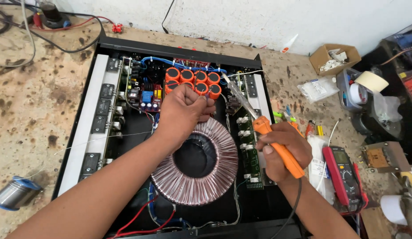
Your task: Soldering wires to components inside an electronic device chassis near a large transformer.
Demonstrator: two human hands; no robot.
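The left hand (181,110) has its fingertips pinched shut on a thin silvery strand of solder wire (99,140), presenting the wire end at the cluster of orange cylindrical capacitors (192,79) directly beyond the fingers. The right hand (281,150) is closed in a full fist around the orange-handled soldering iron (268,137), its metal shaft angled up and inward so the tip reaches the same capacitors. Just below the left fingers sits the large copper-wound ring-shaped transformer (195,161), inside the open black metal amplifier chassis (170,48). Back along the left forearm, the wire trails to a blue-flanged solder spool (13,194). Outside the right wrist lies a red handheld multimeter (345,175), within easy reach on the stained workbench (29,110).
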